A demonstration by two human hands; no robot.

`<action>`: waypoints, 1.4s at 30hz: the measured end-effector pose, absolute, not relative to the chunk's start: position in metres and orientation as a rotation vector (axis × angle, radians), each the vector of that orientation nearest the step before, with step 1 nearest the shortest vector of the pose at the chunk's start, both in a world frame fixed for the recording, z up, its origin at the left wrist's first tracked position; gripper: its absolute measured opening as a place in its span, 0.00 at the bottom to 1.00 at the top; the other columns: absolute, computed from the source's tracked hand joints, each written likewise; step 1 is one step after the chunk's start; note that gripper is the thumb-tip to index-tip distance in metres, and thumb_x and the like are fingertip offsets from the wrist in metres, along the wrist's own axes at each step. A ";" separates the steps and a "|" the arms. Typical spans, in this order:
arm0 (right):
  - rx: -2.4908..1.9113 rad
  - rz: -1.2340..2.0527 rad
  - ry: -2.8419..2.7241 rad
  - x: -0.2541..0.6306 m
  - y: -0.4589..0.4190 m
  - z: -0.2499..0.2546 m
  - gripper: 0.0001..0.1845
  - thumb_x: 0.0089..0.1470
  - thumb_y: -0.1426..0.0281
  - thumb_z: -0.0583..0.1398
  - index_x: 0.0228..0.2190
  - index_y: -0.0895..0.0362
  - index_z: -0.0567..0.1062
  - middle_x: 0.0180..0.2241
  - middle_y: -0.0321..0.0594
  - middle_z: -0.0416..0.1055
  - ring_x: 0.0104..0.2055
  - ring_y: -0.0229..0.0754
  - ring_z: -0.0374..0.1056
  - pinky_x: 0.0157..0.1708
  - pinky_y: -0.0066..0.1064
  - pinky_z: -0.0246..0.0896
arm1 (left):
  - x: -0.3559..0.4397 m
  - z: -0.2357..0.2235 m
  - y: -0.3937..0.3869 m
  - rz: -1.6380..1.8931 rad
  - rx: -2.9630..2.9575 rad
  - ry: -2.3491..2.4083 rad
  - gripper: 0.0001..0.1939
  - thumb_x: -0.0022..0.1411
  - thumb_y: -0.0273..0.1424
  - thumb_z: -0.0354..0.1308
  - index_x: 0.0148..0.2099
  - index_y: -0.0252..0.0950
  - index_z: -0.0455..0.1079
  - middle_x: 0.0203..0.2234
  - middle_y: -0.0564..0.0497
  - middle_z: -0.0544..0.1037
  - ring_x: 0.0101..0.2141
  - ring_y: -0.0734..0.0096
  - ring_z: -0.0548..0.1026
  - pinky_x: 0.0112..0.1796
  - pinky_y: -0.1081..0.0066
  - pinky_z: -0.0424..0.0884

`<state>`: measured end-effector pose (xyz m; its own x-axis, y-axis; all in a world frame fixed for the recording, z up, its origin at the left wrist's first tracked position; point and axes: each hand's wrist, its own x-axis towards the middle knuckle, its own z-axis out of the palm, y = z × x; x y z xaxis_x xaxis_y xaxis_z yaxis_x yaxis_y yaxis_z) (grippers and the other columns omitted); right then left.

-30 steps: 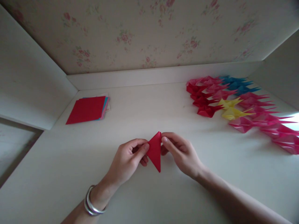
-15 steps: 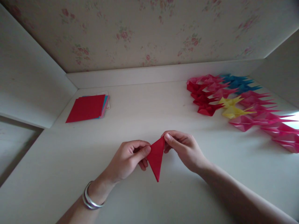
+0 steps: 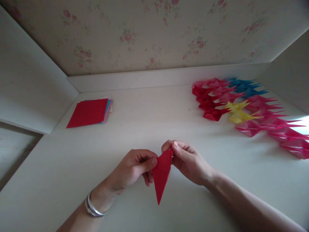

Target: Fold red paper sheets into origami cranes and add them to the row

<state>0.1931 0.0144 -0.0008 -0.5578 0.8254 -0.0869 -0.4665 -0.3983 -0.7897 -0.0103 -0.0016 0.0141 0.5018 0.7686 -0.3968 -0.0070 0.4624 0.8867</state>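
Note:
A piece of folded red origami paper (image 3: 162, 174) is held up above the white table, its long point facing down toward me. My left hand (image 3: 138, 167) pinches its left upper edge between thumb and fingers. At the upper right corner, my right hand (image 3: 187, 161) grips the paper with thumb and index finger; the fingers behind the paper are partly hidden. A silver bangle (image 3: 91, 206) circles my left wrist.
A stack of coloured paper squares (image 3: 88, 112), red on top, lies at the left on the white table (image 3: 145, 112). Several rows of folded paper figures in red (image 3: 214, 113), yellow (image 3: 238, 116), blue (image 3: 246, 87) and pink (image 3: 287, 133) stand at the right. Floral wallpaper rises behind.
The folded paper has come slightly toward me, and its lower point has swung down and a little left. Both hands moved a little nearer, still pinching it.

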 end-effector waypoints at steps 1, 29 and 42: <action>-0.606 2.022 -0.940 0.193 0.014 -0.001 0.16 0.62 0.57 0.60 0.34 0.56 0.80 0.29 0.37 0.72 0.29 0.35 0.68 0.31 0.27 0.65 | -0.010 0.014 -0.002 0.580 0.971 0.932 0.19 0.61 0.44 0.63 0.33 0.29 0.76 0.19 0.51 0.75 0.18 0.80 0.70 0.21 0.80 0.68; -0.656 1.989 -0.957 0.194 0.014 -0.003 0.12 0.61 0.61 0.63 0.34 0.56 0.83 0.34 0.37 0.69 0.31 0.35 0.66 0.33 0.28 0.61 | -0.008 0.011 -0.003 0.611 0.854 0.929 0.18 0.60 0.43 0.64 0.34 0.30 0.74 0.20 0.50 0.75 0.18 0.79 0.71 0.19 0.81 0.68; -0.897 1.684 -1.443 0.185 0.011 0.012 0.18 0.64 0.59 0.57 0.31 0.59 0.78 0.27 0.38 0.72 0.28 0.36 0.68 0.30 0.27 0.65 | 0.001 0.010 -0.007 0.969 1.253 1.352 0.10 0.67 0.40 0.56 0.41 0.39 0.67 0.28 0.53 0.76 0.22 0.73 0.76 0.23 0.75 0.75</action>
